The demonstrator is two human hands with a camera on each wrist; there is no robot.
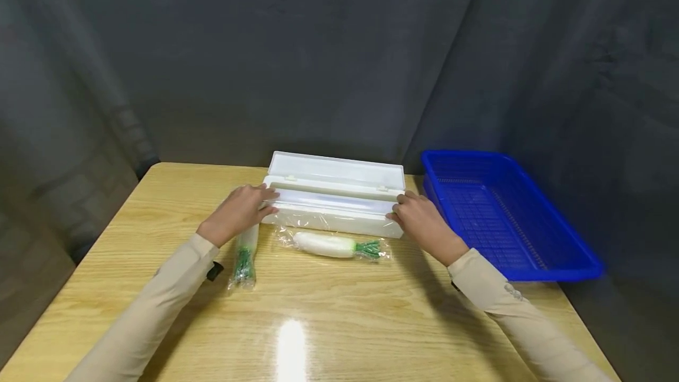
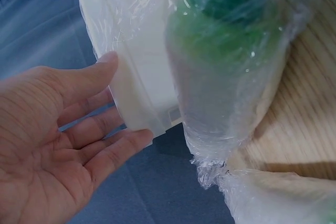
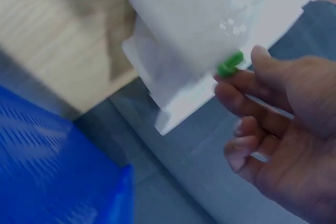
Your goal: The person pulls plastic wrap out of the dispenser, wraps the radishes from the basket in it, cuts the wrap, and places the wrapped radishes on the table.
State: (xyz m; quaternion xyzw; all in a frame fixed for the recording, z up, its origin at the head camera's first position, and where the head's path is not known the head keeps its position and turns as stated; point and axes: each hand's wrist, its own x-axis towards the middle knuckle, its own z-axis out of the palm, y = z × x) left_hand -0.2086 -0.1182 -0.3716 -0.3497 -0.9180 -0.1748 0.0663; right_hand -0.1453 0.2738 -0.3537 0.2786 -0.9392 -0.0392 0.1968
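Observation:
A white cling film dispenser point(image 1: 334, 226) lies across the table with its lid point(image 1: 336, 170) tipped back and the film roll showing inside. Clear film hangs over its front. My left hand point(image 1: 241, 208) grips the left end, thumb on the near side and fingers round the corner. At the right end, my right hand point(image 1: 424, 223) pinches a small green slider point(image 3: 229, 64) between thumb and forefinger. In front of the dispenser lies a film-wrapped white radish point(image 1: 323, 244) with green stalks. Another wrapped radish point(image 1: 246, 258) lies below my left hand, its upper part partly hidden by that hand.
A blue plastic basket point(image 1: 530, 273) stands at the right, close beside my right hand and reaching past the table's edge. Bare wood of the table point(image 1: 345, 317) stretches toward me. A dark grey curtain point(image 1: 318, 63) hangs behind the table.

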